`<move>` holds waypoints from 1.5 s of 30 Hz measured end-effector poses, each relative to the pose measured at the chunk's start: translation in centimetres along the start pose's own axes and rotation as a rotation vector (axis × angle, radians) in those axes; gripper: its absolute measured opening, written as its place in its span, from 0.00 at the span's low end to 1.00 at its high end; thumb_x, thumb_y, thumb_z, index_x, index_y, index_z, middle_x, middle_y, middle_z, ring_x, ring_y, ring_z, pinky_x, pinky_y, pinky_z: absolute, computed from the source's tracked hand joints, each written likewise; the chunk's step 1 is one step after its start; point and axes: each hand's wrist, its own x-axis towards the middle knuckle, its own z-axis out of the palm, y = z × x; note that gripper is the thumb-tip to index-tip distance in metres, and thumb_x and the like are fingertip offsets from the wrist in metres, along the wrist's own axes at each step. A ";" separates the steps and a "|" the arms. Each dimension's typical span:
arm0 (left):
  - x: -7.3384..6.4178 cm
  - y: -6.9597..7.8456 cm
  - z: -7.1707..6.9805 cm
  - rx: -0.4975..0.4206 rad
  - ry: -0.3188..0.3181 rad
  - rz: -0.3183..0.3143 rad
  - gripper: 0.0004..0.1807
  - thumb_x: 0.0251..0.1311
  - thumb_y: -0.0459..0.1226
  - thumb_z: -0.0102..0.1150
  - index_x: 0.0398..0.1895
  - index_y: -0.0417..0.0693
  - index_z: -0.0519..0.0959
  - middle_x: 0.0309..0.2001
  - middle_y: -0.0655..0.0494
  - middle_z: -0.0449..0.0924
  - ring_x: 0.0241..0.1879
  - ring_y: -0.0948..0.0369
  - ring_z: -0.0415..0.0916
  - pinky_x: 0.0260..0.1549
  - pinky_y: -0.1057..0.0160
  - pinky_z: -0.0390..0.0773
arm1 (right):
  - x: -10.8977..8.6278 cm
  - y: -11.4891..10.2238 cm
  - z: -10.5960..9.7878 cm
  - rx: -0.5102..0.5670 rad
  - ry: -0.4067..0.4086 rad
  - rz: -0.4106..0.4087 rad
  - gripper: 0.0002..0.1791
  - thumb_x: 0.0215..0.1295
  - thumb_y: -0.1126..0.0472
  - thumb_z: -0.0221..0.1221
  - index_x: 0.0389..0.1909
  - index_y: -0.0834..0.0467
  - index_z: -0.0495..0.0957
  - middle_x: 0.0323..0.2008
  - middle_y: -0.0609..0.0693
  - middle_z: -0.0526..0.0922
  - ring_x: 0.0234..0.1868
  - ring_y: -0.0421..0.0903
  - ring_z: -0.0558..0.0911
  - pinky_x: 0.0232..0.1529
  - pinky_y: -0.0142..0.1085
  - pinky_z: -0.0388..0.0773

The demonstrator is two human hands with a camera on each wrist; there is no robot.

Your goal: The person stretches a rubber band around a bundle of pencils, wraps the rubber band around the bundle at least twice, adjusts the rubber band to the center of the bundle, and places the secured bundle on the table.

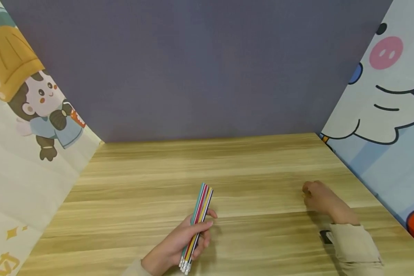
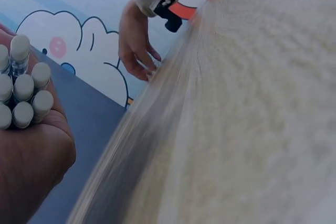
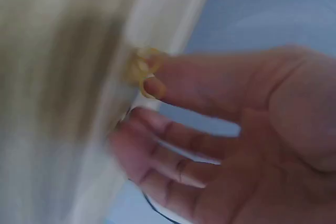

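My left hand (image 1: 180,239) grips a bundle of pencils (image 1: 201,209) in the head view, thumb laid across them. Their barrels are teal, red, yellow, white and dark, with the tips pointing away from me. The white eraser ends (image 2: 23,87) face the camera in the left wrist view. Off to the right, low over the wooden table, my right hand (image 1: 319,197) pinches a thin yellow rubber band (image 3: 138,67). Loops of the band show around the thumb tip in the right wrist view, which is blurred.
The wooden tabletop (image 1: 141,184) runs back to a dark grey panel (image 1: 207,73). Cartoon-printed walls flank it, cream at left (image 1: 7,153) and blue-white at right (image 1: 383,161). A black strap piece (image 1: 326,237) shows at the right wrist.
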 end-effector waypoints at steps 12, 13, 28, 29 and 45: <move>-0.3 -0.2 0.1 0.021 -0.005 -0.027 0.14 0.77 0.37 0.44 0.61 0.47 0.62 0.23 0.61 0.79 0.13 0.71 0.75 0.09 0.76 0.72 | 0.4 0.5 1.2 0.124 0.240 -0.085 0.07 0.70 0.63 0.60 0.30 0.58 0.78 0.23 0.45 0.77 0.21 0.38 0.70 0.22 0.31 0.69; -0.3 -0.2 0.1 0.024 -0.003 -0.027 0.14 0.77 0.37 0.45 0.60 0.47 0.62 0.23 0.61 0.79 0.13 0.71 0.74 0.09 0.76 0.72 | 0.5 0.4 1.1 0.141 0.265 -0.095 0.08 0.70 0.63 0.61 0.29 0.57 0.78 0.23 0.46 0.77 0.21 0.38 0.70 0.22 0.31 0.69; -0.4 -0.4 0.0 0.034 -0.022 -0.019 0.10 0.77 0.36 0.44 0.57 0.47 0.63 0.23 0.61 0.78 0.13 0.71 0.74 0.09 0.75 0.71 | 1.5 -2.3 1.8 1.286 0.153 -0.113 0.11 0.73 0.69 0.56 0.27 0.60 0.75 0.29 0.47 0.74 0.36 0.48 0.72 0.43 0.38 0.72; -0.4 -0.4 0.0 0.036 -0.025 -0.018 0.10 0.77 0.36 0.44 0.56 0.47 0.63 0.22 0.61 0.78 0.13 0.71 0.74 0.09 0.75 0.71 | 1.5 -2.4 1.9 1.348 0.134 -0.128 0.11 0.73 0.70 0.54 0.28 0.59 0.76 0.30 0.47 0.75 0.36 0.47 0.71 0.42 0.39 0.71; -0.4 -0.5 0.3 0.080 -0.008 -0.023 0.08 0.76 0.36 0.47 0.53 0.47 0.64 0.21 0.61 0.78 0.11 0.70 0.72 0.07 0.74 0.70 | 2.3 -3.4 3.2 1.487 -0.209 -0.255 0.18 0.83 0.61 0.37 0.41 0.55 0.77 0.57 0.55 0.82 0.62 0.50 0.75 0.65 0.42 0.69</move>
